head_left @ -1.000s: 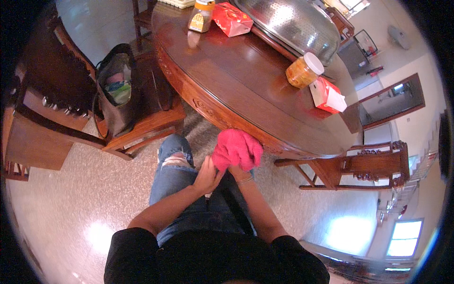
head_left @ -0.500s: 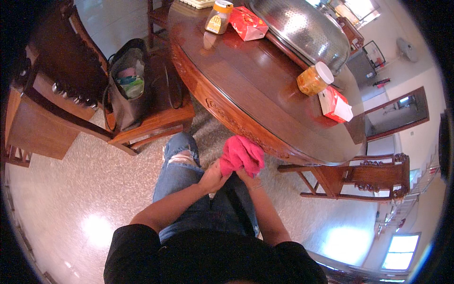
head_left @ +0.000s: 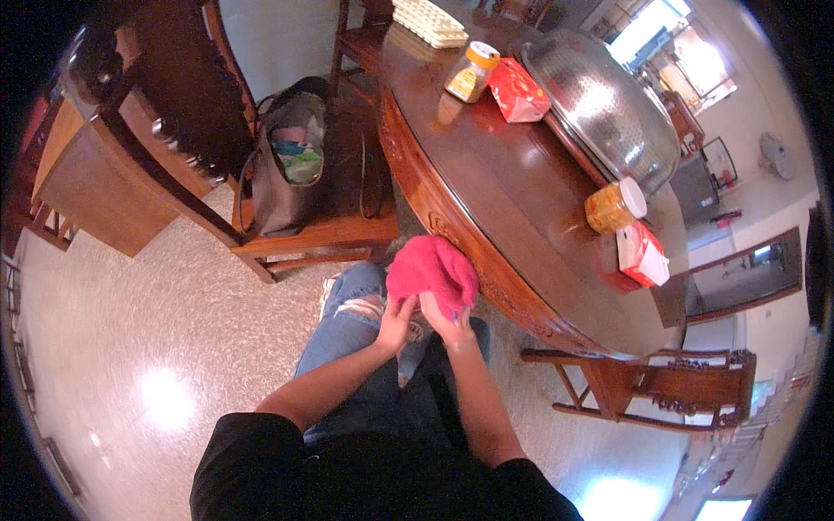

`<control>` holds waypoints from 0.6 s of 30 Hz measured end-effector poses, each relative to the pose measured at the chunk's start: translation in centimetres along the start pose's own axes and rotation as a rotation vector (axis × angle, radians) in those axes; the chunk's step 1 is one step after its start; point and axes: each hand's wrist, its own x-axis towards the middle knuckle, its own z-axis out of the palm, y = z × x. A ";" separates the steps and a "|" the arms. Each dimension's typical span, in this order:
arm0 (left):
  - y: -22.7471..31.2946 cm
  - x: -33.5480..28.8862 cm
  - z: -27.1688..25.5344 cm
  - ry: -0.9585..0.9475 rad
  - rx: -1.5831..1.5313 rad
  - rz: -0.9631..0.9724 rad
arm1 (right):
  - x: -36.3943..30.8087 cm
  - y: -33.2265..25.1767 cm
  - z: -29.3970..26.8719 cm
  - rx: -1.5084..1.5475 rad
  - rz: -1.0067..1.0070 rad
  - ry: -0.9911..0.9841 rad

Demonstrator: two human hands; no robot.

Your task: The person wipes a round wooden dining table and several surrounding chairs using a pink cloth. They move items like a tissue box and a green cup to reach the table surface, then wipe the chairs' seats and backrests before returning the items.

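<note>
A bunched pink cloth is held up in front of my knees, just short of the table's carved edge. My left hand grips its lower left side, the thumb against the fabric. On the lower right side my right hand grips it too, part of its fingers covered by the folds. What lies inside the bunched cloth, if anything, is hidden.
The round wooden table carries a perforated metal dome cover, a yellow-lidded jar, a white-lidded jar, red packets and egg trays. A grey bag sits on the left chair. Another chair stands right.
The cloth has turned and spread into a rounder bundle, and both hands now sit beneath it. My view has shifted, so the table and chairs appear lower and further right.
</note>
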 end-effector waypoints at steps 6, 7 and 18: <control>1.9 -0.5 1.8 -0.003 -0.431 -0.229 | -2.4 -4.8 -2.6 0.165 0.005 0.093; 1.4 -0.2 1.8 -0.056 -0.535 -0.220 | -2.8 -5.1 -2.6 0.274 0.067 0.092; 1.0 9.6 6.1 -0.305 -0.632 0.057 | -4.5 -8.1 -14.1 -0.400 -0.354 0.088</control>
